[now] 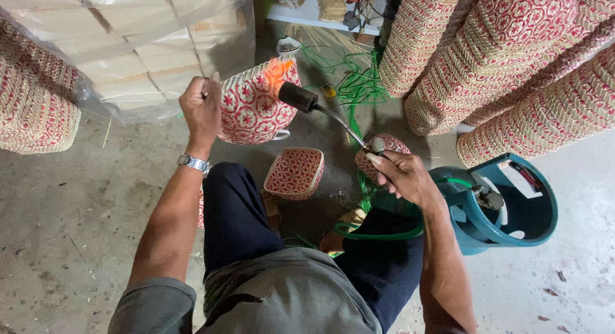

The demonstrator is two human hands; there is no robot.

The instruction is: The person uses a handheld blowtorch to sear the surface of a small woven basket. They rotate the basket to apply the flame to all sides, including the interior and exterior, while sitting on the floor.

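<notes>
Overhead, left hand point(202, 106) gripping one woven basket point(254, 106), right hand point(400, 175) aiming one torch point(314, 106)

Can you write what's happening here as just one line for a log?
left hand: holds up red woven basket | right hand: grips gas torch | flame: on basket rim | gas cylinder: right

— Premises, type? 
— Basket-making workshop with storage. Bare, stained concrete floor point(70, 206); tall leaning stacks of red-and-cream woven baskets point(512, 58); plastic-wrapped cardboard cartons point(147, 46) against the wall.
— Equipment noted? 
— One teal steel gas cylinder point(493, 206) with green rubber hose point(378, 235) feeding a black-nozzled metal blowtorch point(301, 98); loose green strapping point(359, 84) and cane offcuts littering the ground.
</notes>
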